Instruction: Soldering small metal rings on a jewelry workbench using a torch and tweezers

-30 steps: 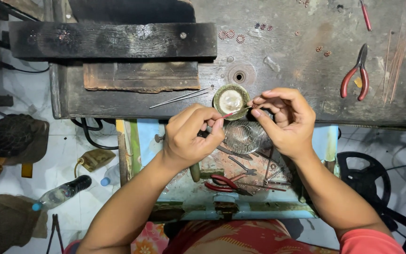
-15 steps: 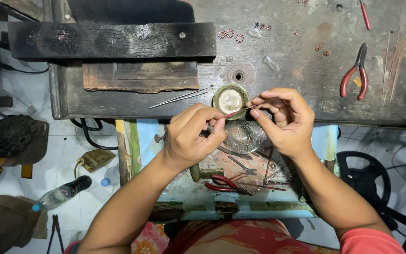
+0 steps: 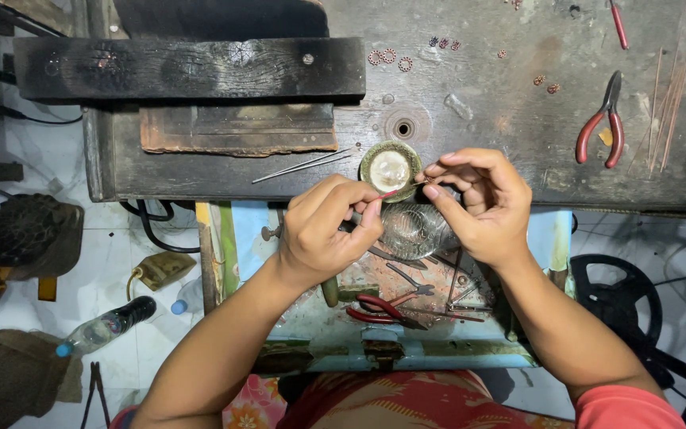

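Note:
My left hand grips a thin red-handled tool whose tip points right toward my other hand. My right hand pinches a very small metal piece between thumb and fingers, right at the tool's tip. Both hands hover at the front edge of the dark wooden workbench, beside a small round brass dish. A clear glass bowl sits just below the hands, partly hidden by them.
An open blue drawer below the bench holds red pliers and other tools. Red-handled pliers, copper wires, small copper rings and metal tweezers lie on the bench. A plastic bottle lies on the floor.

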